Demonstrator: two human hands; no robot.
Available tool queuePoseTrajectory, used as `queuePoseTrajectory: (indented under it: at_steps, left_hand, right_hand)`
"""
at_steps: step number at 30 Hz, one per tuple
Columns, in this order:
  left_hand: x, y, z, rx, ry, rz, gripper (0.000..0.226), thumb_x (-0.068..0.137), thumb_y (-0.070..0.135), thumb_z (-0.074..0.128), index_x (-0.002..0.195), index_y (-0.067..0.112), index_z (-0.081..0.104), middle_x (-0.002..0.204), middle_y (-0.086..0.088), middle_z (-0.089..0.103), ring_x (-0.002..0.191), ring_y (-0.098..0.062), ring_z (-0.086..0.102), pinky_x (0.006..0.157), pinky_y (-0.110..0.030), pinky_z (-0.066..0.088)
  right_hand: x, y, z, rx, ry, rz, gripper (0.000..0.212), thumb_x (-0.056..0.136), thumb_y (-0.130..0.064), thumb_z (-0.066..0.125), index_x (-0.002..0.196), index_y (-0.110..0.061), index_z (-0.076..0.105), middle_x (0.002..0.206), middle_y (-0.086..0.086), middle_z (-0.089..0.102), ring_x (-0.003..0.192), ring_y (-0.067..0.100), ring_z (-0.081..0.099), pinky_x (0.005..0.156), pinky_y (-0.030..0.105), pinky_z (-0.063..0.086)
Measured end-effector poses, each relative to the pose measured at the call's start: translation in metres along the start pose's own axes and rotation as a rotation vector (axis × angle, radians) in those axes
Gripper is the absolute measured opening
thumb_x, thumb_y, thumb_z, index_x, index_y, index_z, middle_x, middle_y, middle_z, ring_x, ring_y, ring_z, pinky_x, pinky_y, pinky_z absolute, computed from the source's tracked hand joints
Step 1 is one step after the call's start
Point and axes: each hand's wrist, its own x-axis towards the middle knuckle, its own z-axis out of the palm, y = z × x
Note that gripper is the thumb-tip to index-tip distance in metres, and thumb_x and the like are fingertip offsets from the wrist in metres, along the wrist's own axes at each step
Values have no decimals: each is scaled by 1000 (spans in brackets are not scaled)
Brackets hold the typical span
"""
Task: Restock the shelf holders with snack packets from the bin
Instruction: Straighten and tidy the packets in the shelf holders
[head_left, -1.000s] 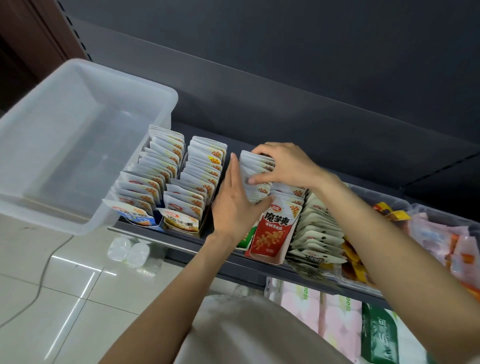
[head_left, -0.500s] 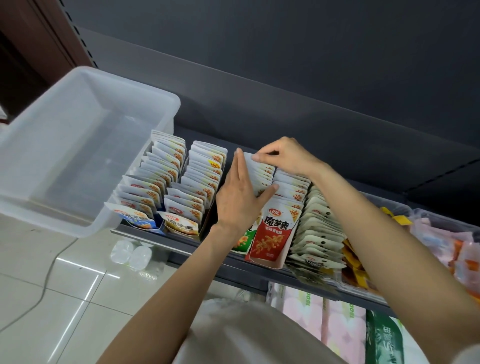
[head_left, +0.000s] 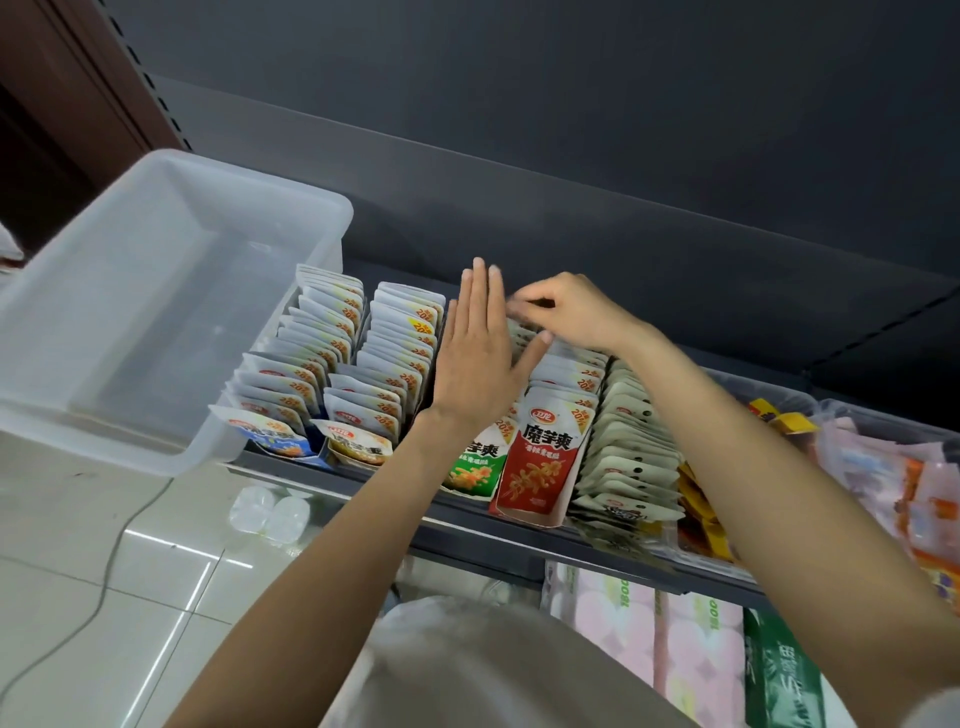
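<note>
I saw left hand (head_left: 475, 358) flat, fingers pressed together beside the red packet row (head_left: 563, 384), right hand (head_left: 571, 312) pinching its rear packets, blurred.

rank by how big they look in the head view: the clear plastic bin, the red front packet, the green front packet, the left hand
1. clear plastic bin, by far the largest.
2. left hand, though it is nearer the camera than the packets, so unsure.
3. red front packet.
4. green front packet, partly hidden by the left wrist, so its full size is unclear.
</note>
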Motion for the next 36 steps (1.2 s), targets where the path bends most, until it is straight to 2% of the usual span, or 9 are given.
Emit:
queuePoseTrajectory:
  at_steps: [3, 8, 15, 18, 24, 27, 30, 33, 36]
  left_hand:
    - [-8, 10, -27, -382, 57, 60, 58, 100, 37, 36, 149, 12, 16, 157, -2, 18, 144, -8, 10, 115, -16, 11]
    - [-54, 10, -53, -658, 201, -21, 40, 101, 29, 40, 140, 25, 39, 141, 19, 41, 130, 7, 36, 107, -17, 33]
    - [-86, -4, -12, -876, 94, -389, 56, 95, 35, 47, 147, 22, 30, 146, 8, 40, 134, -4, 37, 107, -23, 35]
    - [-85, -4, -8, -938, 33, -479, 50, 99, 25, 45, 147, 21, 30, 131, 14, 50, 120, 1, 47, 93, -8, 40]
    - [-85, -5, -4, -884, 58, -450, 48, 99, 26, 44, 145, 23, 32, 127, 14, 53, 117, 1, 50, 86, -5, 42]
    - [-85, -4, -5, -847, 61, -431, 49, 99, 25, 43, 146, 21, 30, 127, 20, 47, 114, 11, 46, 84, 0, 39]
    - [-85, 0, -15, -789, 75, -348, 51, 100, 25, 43, 148, 17, 26, 133, 26, 35, 109, 32, 34, 86, 3, 34]
    - [-85, 3, -43, -647, 157, -187, 46, 99, 32, 41, 143, 21, 36, 143, 17, 38, 130, 11, 33, 106, -18, 34]
    - [-85, -11, -82, -446, 279, -62, 34, 98, 28, 44, 132, 26, 47, 124, 21, 53, 116, 6, 48, 95, -15, 42]
  right_hand:
    - [-16, -8, -10, -23, 40, -26, 24, 95, -28, 54, 114, -20, 68, 112, -5, 68, 101, 4, 60, 88, 21, 45]
    - [-71, -27, -13, -60, 285, -24, 27, 96, -24, 54, 120, -19, 65, 117, -4, 66, 103, 6, 60, 90, 21, 46]
    - [-128, -48, 50, 114, 245, 224, 53, 93, -34, 55, 142, -19, 40, 132, -7, 56, 113, 5, 56, 97, 20, 42]
    - [-121, -44, 73, 203, 210, 243, 55, 93, -29, 57, 143, -19, 37, 128, -12, 54, 118, 4, 53, 90, 6, 38]
    - [-111, -33, 94, 217, 260, 240, 57, 92, -25, 58, 145, -21, 36, 138, -6, 52, 127, 9, 48, 105, 38, 43]
    - [-111, -33, 93, 199, 265, 243, 58, 91, -26, 60, 144, -20, 37, 136, -4, 53, 124, 10, 50, 104, 36, 44]
    - [-116, -39, 81, 170, 283, 216, 52, 92, -25, 59, 141, -19, 41, 132, -6, 55, 112, -1, 50, 97, 15, 40]
    - [-123, -46, 61, 133, 361, 159, 48, 92, -26, 58, 138, -23, 44, 132, -6, 54, 113, 3, 52, 98, 26, 45]
    - [-119, -58, 41, 83, 373, 61, 38, 92, -26, 56, 130, -25, 52, 126, -8, 58, 113, 6, 54, 97, 29, 45]
